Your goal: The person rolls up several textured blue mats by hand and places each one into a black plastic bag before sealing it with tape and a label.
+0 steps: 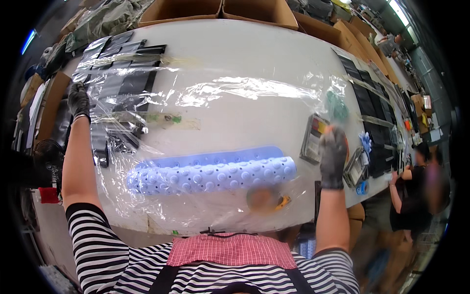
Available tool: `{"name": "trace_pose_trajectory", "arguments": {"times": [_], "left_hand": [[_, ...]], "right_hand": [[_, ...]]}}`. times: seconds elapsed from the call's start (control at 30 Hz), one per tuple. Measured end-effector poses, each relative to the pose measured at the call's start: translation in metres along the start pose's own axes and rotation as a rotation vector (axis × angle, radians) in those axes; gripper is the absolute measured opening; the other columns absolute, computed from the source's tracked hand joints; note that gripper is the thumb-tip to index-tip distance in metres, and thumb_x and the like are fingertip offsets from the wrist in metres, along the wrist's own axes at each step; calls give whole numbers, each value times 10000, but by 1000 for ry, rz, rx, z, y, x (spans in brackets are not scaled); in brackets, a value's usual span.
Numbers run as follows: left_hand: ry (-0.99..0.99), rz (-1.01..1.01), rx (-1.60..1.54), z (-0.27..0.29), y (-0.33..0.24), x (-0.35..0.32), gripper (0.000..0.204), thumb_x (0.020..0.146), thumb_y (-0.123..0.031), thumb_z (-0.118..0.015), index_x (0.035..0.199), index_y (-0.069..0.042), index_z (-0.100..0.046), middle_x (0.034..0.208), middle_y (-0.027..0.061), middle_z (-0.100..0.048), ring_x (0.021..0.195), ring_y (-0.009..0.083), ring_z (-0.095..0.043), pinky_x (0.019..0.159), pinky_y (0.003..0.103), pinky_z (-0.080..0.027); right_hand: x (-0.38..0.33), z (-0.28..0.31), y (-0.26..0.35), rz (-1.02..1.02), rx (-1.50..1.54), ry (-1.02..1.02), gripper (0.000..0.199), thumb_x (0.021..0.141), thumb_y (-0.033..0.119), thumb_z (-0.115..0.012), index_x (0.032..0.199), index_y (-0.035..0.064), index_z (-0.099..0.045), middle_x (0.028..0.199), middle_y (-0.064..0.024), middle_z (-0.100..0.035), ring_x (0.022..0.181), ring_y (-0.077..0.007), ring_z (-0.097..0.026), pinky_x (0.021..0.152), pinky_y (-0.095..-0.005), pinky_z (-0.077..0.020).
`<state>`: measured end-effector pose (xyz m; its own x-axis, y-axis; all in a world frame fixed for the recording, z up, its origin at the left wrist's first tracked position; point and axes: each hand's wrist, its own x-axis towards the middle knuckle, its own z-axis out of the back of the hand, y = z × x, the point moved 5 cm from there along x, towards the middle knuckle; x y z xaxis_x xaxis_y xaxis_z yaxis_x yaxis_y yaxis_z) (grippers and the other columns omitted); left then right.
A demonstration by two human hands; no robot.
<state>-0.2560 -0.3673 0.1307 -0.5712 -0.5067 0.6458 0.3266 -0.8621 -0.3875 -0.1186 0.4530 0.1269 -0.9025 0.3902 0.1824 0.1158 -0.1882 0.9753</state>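
Observation:
A clear plastic film [235, 90] spreads across the white table, creased and shiny. My left hand [79, 100], in a dark glove, is closed on the film's left side, beside flat black packs [132, 81]. A rolled light-blue bath mat [210, 175] with suction cups lies across the near middle, film around and partly over it. My right hand [333, 157], in a grey glove, is at the right with its fingers curled; what they hold is blurred. Just left of it lies a tape dispenser [309, 142].
A brownish tape roll [262, 198] and a yellow cutter [283, 202] lie near the front edge. A second dispenser [356, 167], a blue tape roll [362, 188] and black packs [374, 117] are at the right. Cardboard boxes [259, 13] line the back. Another person [416, 188] stands at right.

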Motion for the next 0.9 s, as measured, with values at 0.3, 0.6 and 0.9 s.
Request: {"name": "trace_pose_trajectory", "arguments": {"times": [0.3,0.6,0.9], "left_hand": [[143,102,76,-102,-39,-22,372,995,-352,-436,994,-40,-638,1027,266,-671,1007,479,-618,827,550,-478],[181,-294,23,-104,-107,-78,541,799,-8,-646,1328,-99,-576,1255,175,-608,1184,378,-568,1051,430,-440],[1432,-996,-16,-83,-241,-285,937,817,-691,-634,1525,-148,-347,1551,225,-320,1466,451,-225,1177,608,-200]], "right_hand": [[206,-64,-140,171,-828,120,196,924,223,-609,887,34,-643,680,-103,-666,635,-209,-631,646,-362,-498],[197,-112,-241,91,-1046,170,238,887,252,-655,949,22,-655,850,-177,-709,831,-318,-697,770,-401,-536],[201,-113,-213,297,-1311,-144,255,861,226,-644,1041,46,-644,1029,-210,-673,1028,-373,-633,925,-439,-486]]}}
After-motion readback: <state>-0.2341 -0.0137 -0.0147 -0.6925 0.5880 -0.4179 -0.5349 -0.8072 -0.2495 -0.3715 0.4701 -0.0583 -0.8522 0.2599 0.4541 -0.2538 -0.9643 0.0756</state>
